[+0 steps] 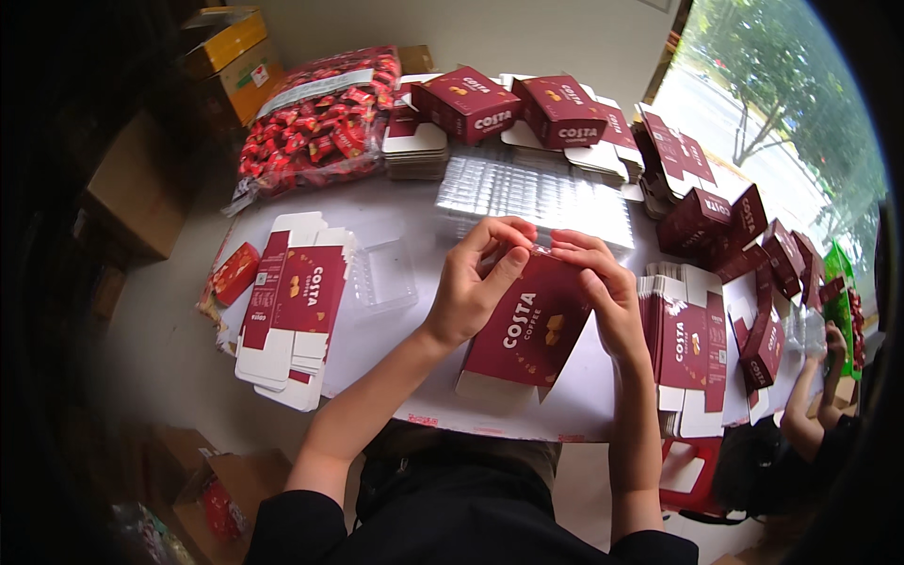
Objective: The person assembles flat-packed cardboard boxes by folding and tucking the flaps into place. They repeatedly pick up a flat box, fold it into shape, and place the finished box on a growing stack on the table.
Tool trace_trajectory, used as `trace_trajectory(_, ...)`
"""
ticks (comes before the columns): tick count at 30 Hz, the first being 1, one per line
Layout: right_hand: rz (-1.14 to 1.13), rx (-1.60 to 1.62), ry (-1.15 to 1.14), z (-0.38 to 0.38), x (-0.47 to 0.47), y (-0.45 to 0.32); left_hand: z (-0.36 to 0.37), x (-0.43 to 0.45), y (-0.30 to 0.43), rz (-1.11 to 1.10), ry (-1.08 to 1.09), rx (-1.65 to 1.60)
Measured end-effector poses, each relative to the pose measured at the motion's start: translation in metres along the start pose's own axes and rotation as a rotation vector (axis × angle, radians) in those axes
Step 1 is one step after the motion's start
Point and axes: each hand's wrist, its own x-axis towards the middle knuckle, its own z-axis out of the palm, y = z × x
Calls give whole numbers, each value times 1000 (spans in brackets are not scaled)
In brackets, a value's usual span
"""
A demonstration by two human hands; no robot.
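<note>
In front of me a maroon Costa Coffee carton (531,328) lies on the white table (395,378), its printed face up. My left hand (480,279) pinches around the carton's far edge, thumb bent toward the fingertips. At the far right corner my right hand (597,286) holds the same carton, fingers curled over the end flap. Both sets of fingertips nearly meet there, and they partly hide that end. The near end shows white flaps (494,387) sticking out. Just beyond my hands sits a stack of clear plastic trays (530,187).
Flat cartons lie in stacks at left (300,289) and right (681,346). Beside the left stack is a single clear tray (387,275). A bag of red-wrapped sweets (318,127) stands at back left. Formed cartons (470,104) line the back. A co-worker's hands (833,342) are at far right.
</note>
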Motion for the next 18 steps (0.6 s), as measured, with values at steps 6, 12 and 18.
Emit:
trace_trajectory(6, 283, 102, -50, 4, -3, -15, -16, 0, 27, -147, -73, 220)
trace_trajectory(12, 361, 310, 9, -8, -7, -17, -111, -78, 104, -260, 453, 1528)
trace_trajectory(18, 501, 336, -285, 45, -11, -3, -177, -122, 116, -742, 436, 1640)
